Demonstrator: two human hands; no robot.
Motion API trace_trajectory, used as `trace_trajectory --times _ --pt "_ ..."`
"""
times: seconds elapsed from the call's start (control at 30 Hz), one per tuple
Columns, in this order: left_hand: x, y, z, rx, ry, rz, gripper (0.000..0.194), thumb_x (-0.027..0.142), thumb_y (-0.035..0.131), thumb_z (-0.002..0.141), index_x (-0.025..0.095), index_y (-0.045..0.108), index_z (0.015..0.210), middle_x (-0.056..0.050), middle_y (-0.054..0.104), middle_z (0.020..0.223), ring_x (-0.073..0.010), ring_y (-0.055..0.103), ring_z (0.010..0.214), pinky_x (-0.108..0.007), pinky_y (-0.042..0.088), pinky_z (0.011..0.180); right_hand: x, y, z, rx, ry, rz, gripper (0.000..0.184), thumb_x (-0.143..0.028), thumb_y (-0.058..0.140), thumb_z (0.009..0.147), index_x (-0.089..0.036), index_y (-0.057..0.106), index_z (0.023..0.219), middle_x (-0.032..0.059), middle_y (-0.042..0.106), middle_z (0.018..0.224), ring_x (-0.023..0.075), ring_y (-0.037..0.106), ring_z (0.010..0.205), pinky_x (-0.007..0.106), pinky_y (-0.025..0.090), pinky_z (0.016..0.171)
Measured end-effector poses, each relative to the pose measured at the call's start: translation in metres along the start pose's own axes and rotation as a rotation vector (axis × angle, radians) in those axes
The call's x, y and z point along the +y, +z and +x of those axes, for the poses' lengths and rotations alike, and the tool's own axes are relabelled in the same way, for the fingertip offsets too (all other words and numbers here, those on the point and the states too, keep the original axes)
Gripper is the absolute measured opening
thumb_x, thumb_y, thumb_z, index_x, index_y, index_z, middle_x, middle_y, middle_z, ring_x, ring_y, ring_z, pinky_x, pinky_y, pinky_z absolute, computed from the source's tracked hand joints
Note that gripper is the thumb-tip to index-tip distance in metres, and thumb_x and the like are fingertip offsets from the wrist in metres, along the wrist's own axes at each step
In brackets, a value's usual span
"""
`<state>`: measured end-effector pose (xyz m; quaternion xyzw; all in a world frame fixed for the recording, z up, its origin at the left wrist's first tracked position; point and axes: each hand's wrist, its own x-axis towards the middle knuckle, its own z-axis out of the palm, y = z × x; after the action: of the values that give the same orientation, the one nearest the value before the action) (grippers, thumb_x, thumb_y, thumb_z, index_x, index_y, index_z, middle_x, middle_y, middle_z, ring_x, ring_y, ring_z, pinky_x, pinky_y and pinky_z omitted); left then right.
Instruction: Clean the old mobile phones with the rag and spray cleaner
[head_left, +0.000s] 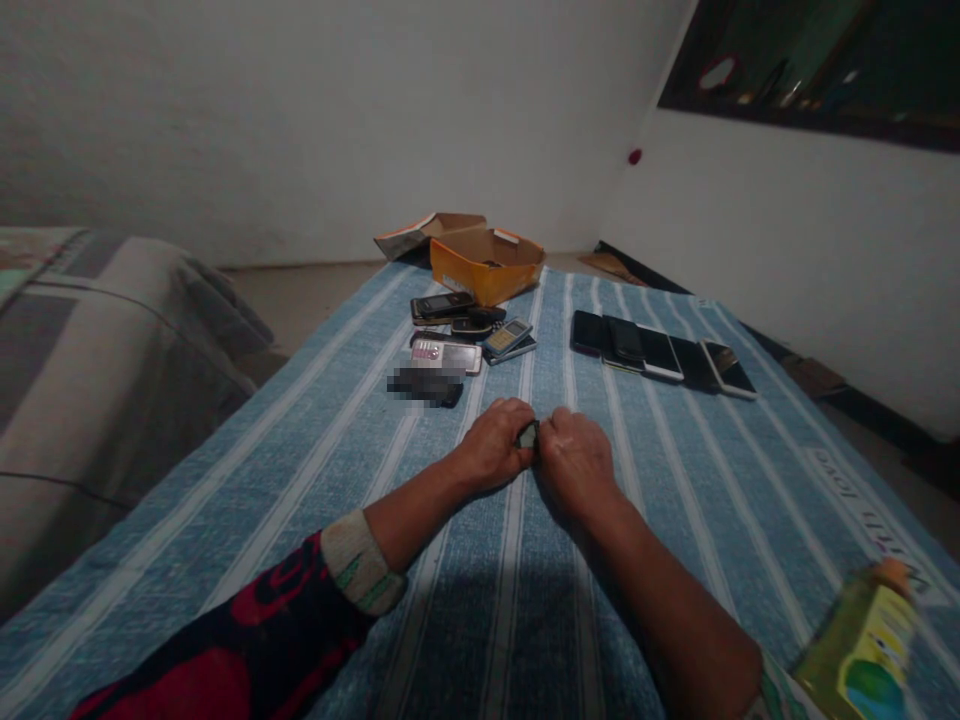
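Observation:
My left hand (496, 445) is closed round a small mobile phone (528, 436) with a dark rim and a grey-green face; most of it is hidden by my fingers. From the other side my right hand (577, 455) grips the same phone, its fingers curled at the edge. Beyond my hands lies a loose group of old keypad phones: a silver one with pinkish keys (446, 355), a blue-grey one (508, 338) and a black one (442, 305). One dark item (427, 388) in front of them is partly blurred out.
A row of several flat touchscreen phones (660, 352) lies to the right on the blue striped cloth (300, 480). An opened orange cardboard box (469, 278) stands at the far end, its lid (427, 232) behind. At the lower right is a yellow-green bottle (862, 640). A draped seat (112, 380) stands left.

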<state>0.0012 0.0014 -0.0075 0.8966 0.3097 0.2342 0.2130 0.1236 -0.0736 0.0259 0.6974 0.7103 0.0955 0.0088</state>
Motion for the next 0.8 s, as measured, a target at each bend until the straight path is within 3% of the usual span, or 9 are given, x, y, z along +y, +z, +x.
trace_trajectory --times 0.37,0.8 --pt "-0.0014 0.0006 0.0016 0.000 0.009 -0.008 0.016 0.022 0.064 0.075 0.017 0.064 0.091 -0.007 0.065 0.096 -0.0238 0.058 0.096 -0.037 0.046 0.089 -0.0024 -0.0053 0.0026 -0.023 -0.029 0.021 0.023 -0.010 0.047 0.092 -0.013 0.070 0.093 0.0119 0.064 0.091 0.0235 0.060 0.087 0.033 0.039 0.069" --pt "-0.0010 -0.0013 0.0008 0.004 0.011 -0.022 0.017 0.020 0.067 0.074 0.016 0.064 0.090 -0.007 0.065 0.096 -0.0233 0.059 0.096 -0.036 0.047 0.088 -0.0005 -0.0043 0.0001 -0.011 0.041 0.010 0.023 -0.010 0.047 0.091 -0.011 0.070 0.091 0.0132 0.065 0.092 0.0253 0.062 0.088 0.034 0.041 0.068"
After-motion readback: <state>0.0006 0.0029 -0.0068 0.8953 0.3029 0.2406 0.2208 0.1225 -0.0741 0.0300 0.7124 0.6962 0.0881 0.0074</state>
